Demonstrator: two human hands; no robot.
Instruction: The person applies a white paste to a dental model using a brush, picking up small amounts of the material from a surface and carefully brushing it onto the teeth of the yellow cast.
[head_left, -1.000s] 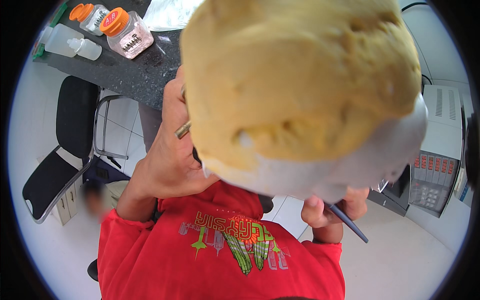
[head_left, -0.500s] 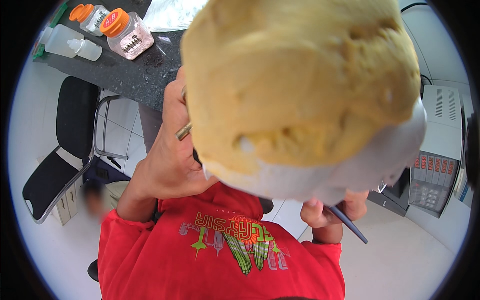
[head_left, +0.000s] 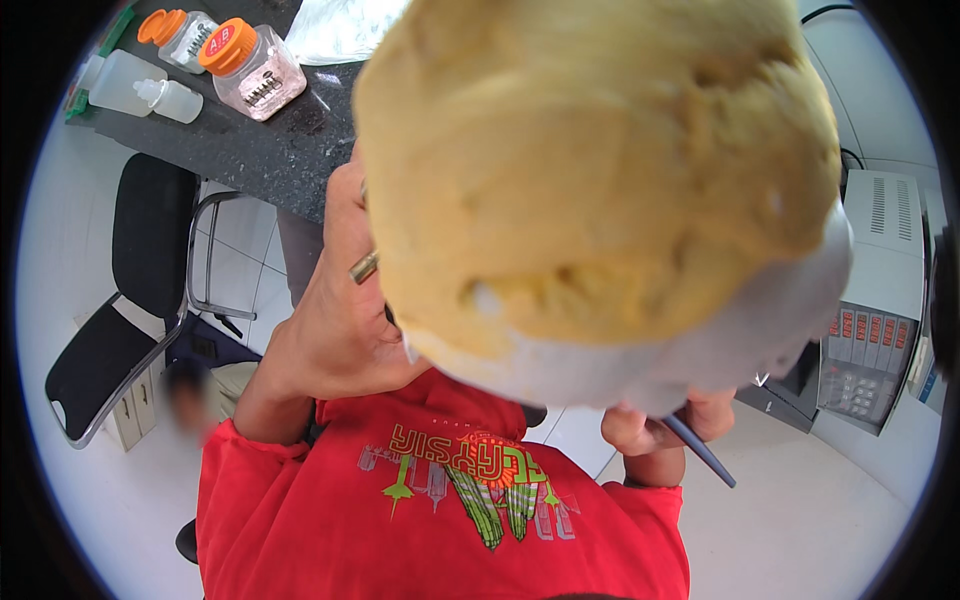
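A large lump of yellow and white plaster (head_left: 590, 190) fills the upper middle, very close and blurred. My left hand (head_left: 350, 320) grips its left side, with most fingertips hidden behind it. Between that hand and the plaster a short brass rod (head_left: 364, 267) sticks out, part of a mount I cannot make out. Below the lump's lower right edge, my right hand (head_left: 670, 425) pinches a slim tool with a dark, tapered handle (head_left: 697, 448). The tool's working end is hidden by the plaster.
On the dark stone counter (head_left: 290, 150) at upper left stand a pink-filled jar (head_left: 265, 80) with an orange lid, a second orange-lidded jar (head_left: 185, 40) and white bottles (head_left: 125, 82). A black chair (head_left: 150, 235) is at left, near another person's blurred head. A grey control unit (head_left: 870, 310) stands at right.
The plaster has shifted very slightly left and downward, my left hand with it. My right hand keeps nearly the same place and grip on the tool.
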